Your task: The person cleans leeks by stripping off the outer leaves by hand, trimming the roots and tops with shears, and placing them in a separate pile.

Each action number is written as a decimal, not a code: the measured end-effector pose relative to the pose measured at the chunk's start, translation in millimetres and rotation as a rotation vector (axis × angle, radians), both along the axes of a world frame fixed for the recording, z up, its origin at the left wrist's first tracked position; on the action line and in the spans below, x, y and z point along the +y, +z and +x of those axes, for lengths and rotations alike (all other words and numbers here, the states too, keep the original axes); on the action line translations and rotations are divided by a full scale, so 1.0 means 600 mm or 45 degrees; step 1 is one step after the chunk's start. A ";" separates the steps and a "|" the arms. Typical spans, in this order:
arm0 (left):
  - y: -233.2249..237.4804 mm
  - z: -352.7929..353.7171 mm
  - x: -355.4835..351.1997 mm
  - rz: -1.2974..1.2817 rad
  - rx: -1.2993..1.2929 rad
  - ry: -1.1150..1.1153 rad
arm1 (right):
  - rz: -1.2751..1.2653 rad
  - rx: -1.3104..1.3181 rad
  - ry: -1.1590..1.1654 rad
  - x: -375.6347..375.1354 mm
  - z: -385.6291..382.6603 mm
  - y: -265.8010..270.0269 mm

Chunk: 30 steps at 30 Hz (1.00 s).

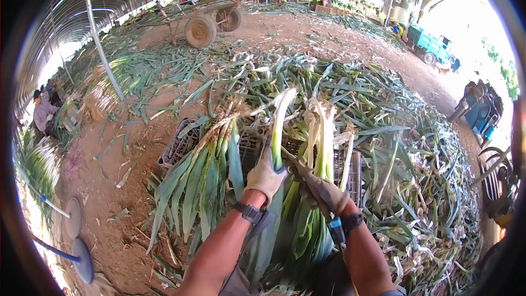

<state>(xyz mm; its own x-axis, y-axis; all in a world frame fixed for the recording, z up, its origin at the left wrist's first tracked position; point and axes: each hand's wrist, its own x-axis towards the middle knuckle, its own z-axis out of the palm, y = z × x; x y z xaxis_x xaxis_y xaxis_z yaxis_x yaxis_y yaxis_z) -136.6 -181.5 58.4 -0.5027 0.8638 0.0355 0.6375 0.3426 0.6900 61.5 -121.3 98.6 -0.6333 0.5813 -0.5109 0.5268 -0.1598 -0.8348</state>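
Observation:
My left hand (265, 178), in a pale work glove, is closed around a leek (279, 126) whose white end points up and away. Close on its right is my right hand (319, 191) in a darker, soiled glove, its fingers curled and reaching toward that leek's stem. What it grips I cannot tell; a blue piece (336, 229) shows at its wrist. Untrimmed leeks with roots (213, 153) lie on the left over a dark plastic crate (179, 145). More leeks (324, 137) rest on the crate's right side, their green leaves hanging toward me.
Cut leek leaves (433, 197) are heaped on the right and ahead. A two-wheeled cart (201, 28) stands on the bare soil, near a slanted metal pole (101, 38). Other people (45, 112) sit at the left and far back. A turquoise truck (430, 44) is at the right.

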 end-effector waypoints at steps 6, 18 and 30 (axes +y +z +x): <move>0.048 0.005 0.037 0.151 -0.253 -0.133 | -0.459 0.498 -0.642 0.008 0.058 -0.069; -0.006 0.028 0.053 -0.028 -0.210 -0.065 | -0.503 0.511 -0.412 0.016 0.055 -0.089; -0.153 0.004 0.022 -0.192 0.112 -0.365 | -0.373 0.492 -0.402 -0.023 0.014 -0.058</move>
